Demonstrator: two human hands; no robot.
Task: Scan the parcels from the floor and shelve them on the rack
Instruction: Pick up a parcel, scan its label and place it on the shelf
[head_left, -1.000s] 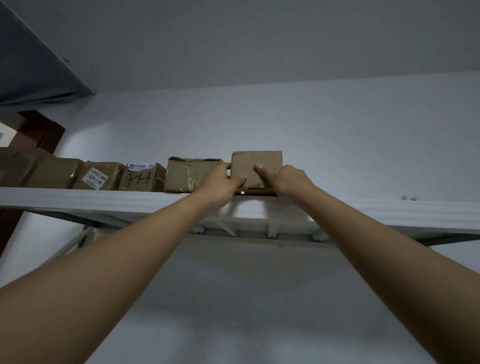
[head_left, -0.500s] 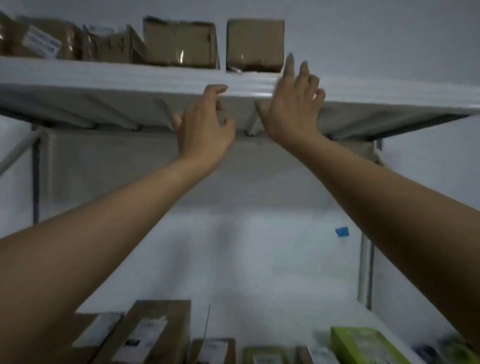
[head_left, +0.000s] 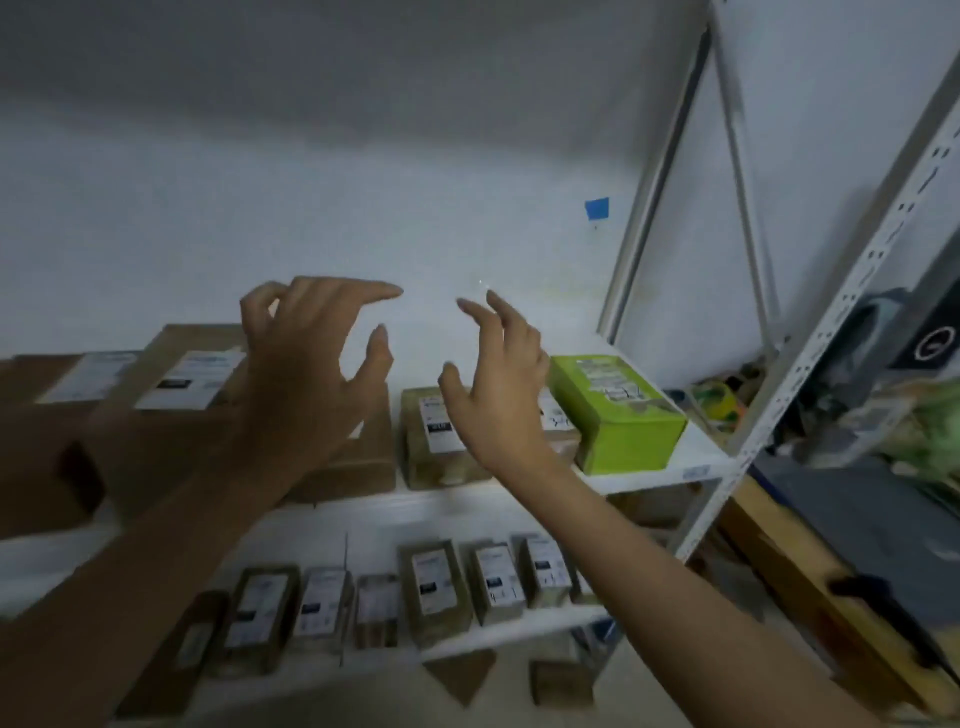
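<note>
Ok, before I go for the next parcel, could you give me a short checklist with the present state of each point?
1. Left hand free: ok, open, holding nothing.
2. Right hand free: ok, open, holding nothing.
3. Green box lying flat on its shelf: ok, at the right end.
4. Small parcels on the lower shelf in a row, labels up: ok.
5. Next parcel to scan picked out: cannot tell, the bottom of the view is blurred.
</note>
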